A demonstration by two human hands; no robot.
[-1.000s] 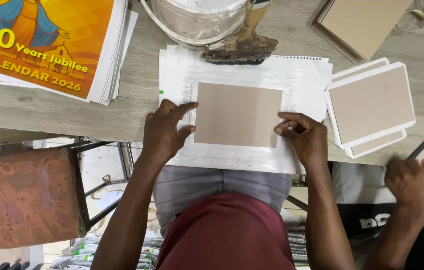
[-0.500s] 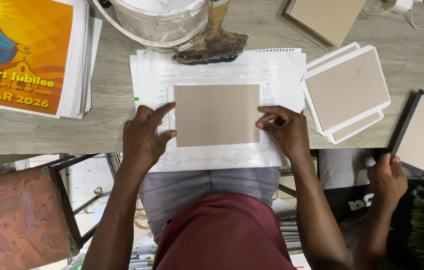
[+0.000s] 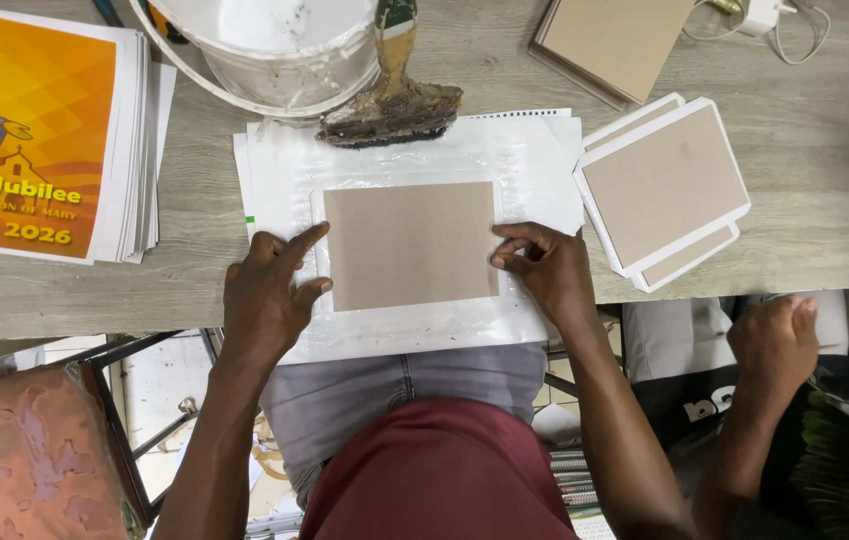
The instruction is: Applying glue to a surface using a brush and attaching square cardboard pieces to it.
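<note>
Cardboard [image 3: 410, 245], a plain brown rectangle with clean square edges, lies flat on a glossy white sheet [image 3: 415, 330] between the two sets of fingers. Left hand [image 3: 267, 295] rests at its left edge, fingers spread apart, fingertips touching the board. Right hand [image 3: 545, 265] presses the right edge with fingers bunched together. Beyond the fingertips lie a glue-caked brush [image 3: 393, 105] and a white bucket [image 3: 275, 55]. Right of the right hand sits a stack of white-bordered boards [image 3: 665, 185].
</note>
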